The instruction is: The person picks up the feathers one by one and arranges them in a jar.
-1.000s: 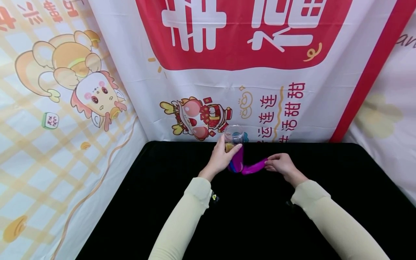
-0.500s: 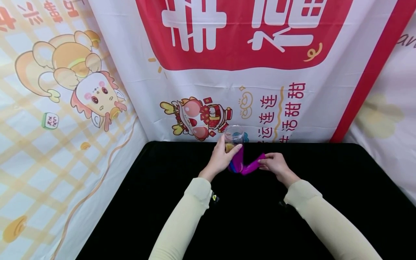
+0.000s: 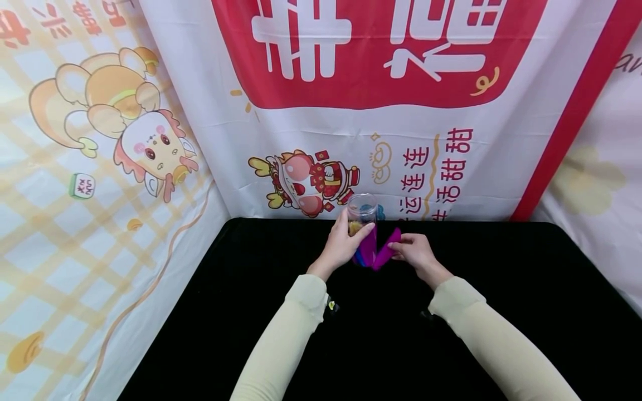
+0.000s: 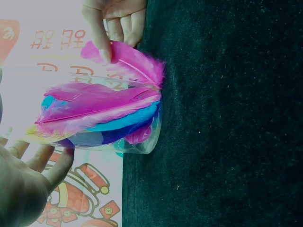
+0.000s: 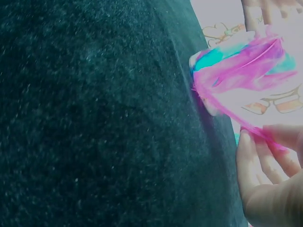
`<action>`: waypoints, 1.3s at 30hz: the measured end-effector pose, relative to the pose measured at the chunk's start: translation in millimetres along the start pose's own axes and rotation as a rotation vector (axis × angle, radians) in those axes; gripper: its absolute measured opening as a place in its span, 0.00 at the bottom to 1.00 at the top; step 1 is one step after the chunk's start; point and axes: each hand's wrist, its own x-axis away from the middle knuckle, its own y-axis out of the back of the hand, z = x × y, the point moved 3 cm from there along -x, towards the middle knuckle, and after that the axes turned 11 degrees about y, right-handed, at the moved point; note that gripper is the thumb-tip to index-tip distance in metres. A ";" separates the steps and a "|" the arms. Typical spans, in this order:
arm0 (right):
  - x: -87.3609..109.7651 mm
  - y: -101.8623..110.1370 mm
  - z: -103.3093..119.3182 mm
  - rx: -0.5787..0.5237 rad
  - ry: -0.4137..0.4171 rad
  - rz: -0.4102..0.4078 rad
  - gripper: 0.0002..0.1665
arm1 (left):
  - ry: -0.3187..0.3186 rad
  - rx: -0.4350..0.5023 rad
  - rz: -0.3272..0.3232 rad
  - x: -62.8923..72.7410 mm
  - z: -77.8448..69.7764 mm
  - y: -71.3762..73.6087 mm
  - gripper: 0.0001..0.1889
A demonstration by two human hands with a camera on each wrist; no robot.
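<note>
My left hand (image 3: 343,243) grips a clear plastic jar (image 3: 362,206) standing near the back edge of the table. Inside the jar are coloured feathers (image 4: 99,106), magenta, blue and yellow. My right hand (image 3: 417,253) pinches one loose magenta feather (image 3: 385,250) between thumb and fingers, just right of the jar. That feather slants, its lower end close to the foot of the jar and its upper end at my fingers. In the right wrist view the thumb and fingers (image 5: 281,149) hold the feather edge-on, and the jar's rim lies out of sight.
A black cloth-covered table (image 3: 381,345) spreads out in front of me. Behind it hangs a white and red printed banner (image 3: 421,94), close to the jar. A yellow-checked printed cloth (image 3: 65,234) hangs on the left.
My right hand has moved left toward the jar, bringing the magenta feather's upper end with it, so the feather stands steeper. The left hand and jar have stayed in place.
</note>
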 end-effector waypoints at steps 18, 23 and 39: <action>-4.4 -1.9 36.8 -0.084 0.086 -0.012 0.19 | -0.012 0.002 -0.001 -2.5 -0.1 -1.5 0.42; -3.7 -4.1 49.8 -0.083 0.106 -0.005 0.18 | -0.009 -0.010 -0.008 -2.7 0.0 -1.5 0.43; 2.9 -8.2 76.8 -0.076 0.134 0.039 0.20 | -0.015 0.004 0.000 -1.4 -0.6 -0.6 0.42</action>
